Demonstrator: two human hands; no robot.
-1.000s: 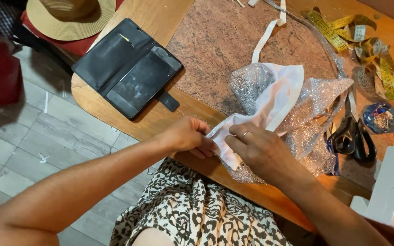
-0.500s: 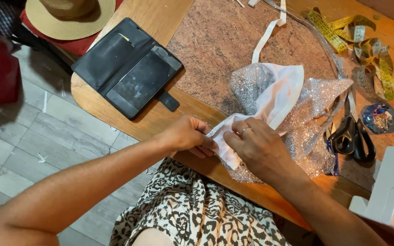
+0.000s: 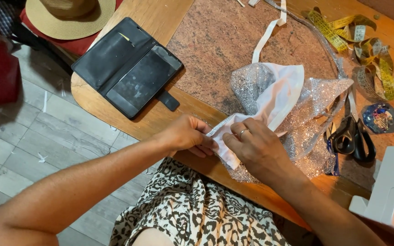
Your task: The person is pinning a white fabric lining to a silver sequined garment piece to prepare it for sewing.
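At the centre of the frame, a person's left hand [image 3: 189, 135] pinches the near corner of a white and silver glittery fabric piece [image 3: 279, 107], fingers closed on its edge at the front rim of the wooden table [image 3: 153, 119]. The right hand [image 3: 257, 148], a ring on one finger, lies curled over the same corner, fingertips pressing the white lining. The fabric spreads toward the centre right. A black phone wallet case [image 3: 128, 64] lies open at upper left, a straw hat [image 3: 70, 16] beyond it. Black scissors [image 3: 353, 135] and a yellow tape measure [image 3: 365, 45] sit at right.
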